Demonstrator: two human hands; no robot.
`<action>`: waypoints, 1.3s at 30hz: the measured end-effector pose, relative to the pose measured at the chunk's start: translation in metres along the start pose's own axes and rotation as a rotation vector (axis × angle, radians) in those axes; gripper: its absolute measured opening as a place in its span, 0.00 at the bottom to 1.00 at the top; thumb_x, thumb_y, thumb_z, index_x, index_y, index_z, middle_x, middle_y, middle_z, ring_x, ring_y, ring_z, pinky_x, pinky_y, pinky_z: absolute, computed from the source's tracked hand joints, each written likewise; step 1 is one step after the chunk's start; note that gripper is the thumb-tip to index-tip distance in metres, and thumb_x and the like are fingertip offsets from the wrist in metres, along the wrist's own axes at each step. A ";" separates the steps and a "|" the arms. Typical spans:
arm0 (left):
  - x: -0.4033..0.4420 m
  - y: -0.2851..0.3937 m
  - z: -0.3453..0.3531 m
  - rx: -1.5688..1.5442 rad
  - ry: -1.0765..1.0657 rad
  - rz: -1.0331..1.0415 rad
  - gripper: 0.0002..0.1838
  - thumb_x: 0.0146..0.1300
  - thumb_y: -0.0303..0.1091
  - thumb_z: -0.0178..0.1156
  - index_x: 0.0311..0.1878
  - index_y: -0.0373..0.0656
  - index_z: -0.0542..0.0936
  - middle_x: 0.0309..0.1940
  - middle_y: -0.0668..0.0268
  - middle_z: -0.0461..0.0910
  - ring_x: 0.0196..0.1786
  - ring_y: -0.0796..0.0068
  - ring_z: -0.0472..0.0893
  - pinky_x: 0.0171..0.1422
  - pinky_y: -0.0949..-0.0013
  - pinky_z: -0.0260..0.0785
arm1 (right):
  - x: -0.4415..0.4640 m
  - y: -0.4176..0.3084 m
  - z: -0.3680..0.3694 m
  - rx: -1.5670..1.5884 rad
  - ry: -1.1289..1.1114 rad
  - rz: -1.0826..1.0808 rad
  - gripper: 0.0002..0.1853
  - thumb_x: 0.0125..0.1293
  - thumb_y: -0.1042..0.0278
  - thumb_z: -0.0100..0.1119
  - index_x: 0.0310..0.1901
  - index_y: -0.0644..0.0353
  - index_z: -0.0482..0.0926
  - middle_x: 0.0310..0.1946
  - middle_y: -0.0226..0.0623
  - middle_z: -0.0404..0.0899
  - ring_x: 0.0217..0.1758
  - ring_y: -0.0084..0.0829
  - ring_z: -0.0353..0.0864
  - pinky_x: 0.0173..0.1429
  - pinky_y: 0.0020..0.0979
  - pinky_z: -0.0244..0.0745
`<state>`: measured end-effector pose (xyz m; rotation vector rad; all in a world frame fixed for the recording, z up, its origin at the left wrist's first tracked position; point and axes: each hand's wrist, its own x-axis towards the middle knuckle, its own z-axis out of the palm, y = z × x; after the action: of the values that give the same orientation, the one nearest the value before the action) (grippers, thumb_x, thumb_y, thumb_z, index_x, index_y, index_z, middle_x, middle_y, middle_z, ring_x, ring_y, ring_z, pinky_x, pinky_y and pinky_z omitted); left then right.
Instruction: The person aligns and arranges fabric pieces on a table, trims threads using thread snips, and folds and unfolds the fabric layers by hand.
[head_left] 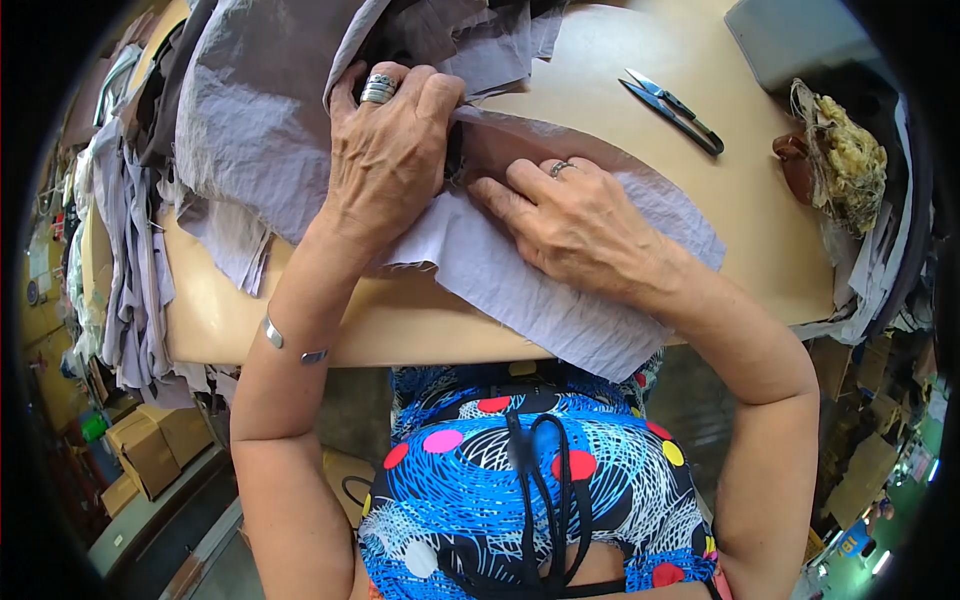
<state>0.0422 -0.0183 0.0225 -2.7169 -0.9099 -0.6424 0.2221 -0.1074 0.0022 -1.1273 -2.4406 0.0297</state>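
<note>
A greyish-lilac piece of cloth (pixel 560 290) lies across the table in front of me, one edge hanging over the front. My left hand (pixel 390 150), with a stack of rings on one finger, is closed on the gathered cloth, its fingertips tucked out of sight in the folds. Just to its right, my right hand (pixel 575 225) has its fingers bent and closed on the same cloth near a fold. Between the two hands shows a small dark gap. More bunched grey cloth (pixel 250 130) spreads to the left and behind my left hand.
Thread snips (pixel 675 115) lie on the beige tabletop (pixel 600 50) beyond my right hand. A tangle of yellowish threads (pixel 845 160) sits by a brown object (pixel 793 168) at the right edge. Cloth pieces (pixel 125 240) hang at the left; cardboard boxes (pixel 155 445) stand below.
</note>
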 end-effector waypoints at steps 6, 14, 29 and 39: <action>0.004 0.001 -0.012 0.017 -0.186 -0.017 0.12 0.57 0.27 0.56 0.46 0.47 0.74 0.40 0.66 0.76 0.49 0.62 0.75 0.58 0.53 0.58 | 0.000 0.000 -0.002 -0.008 0.022 -0.019 0.18 0.54 0.69 0.54 0.47 0.64 0.77 0.30 0.37 0.72 0.28 0.31 0.78 0.33 0.31 0.71; 0.007 0.004 -0.011 -0.068 -0.145 -0.072 0.08 0.61 0.29 0.55 0.44 0.46 0.74 0.26 0.62 0.77 0.39 0.60 0.78 0.61 0.49 0.57 | 0.002 0.000 -0.003 0.016 -0.003 0.000 0.14 0.55 0.69 0.53 0.43 0.63 0.76 0.30 0.36 0.72 0.29 0.32 0.78 0.35 0.32 0.71; 0.007 0.002 -0.011 0.018 -0.114 0.010 0.07 0.59 0.27 0.53 0.41 0.47 0.72 0.27 0.65 0.77 0.36 0.63 0.79 0.60 0.46 0.58 | 0.016 -0.004 -0.014 0.161 -0.181 0.175 0.18 0.56 0.71 0.50 0.48 0.68 0.74 0.36 0.46 0.76 0.35 0.43 0.81 0.37 0.40 0.77; 0.004 -0.014 0.006 0.132 0.052 0.245 0.05 0.58 0.31 0.53 0.38 0.50 0.73 0.25 0.69 0.74 0.33 0.71 0.79 0.56 0.61 0.61 | 0.018 -0.003 -0.010 0.190 -0.161 0.206 0.13 0.56 0.73 0.51 0.43 0.67 0.73 0.36 0.47 0.78 0.35 0.46 0.82 0.37 0.43 0.78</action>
<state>0.0383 -0.0030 0.0194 -2.6228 -0.5722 -0.5787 0.2141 -0.0974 0.0193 -1.3270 -2.3863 0.4220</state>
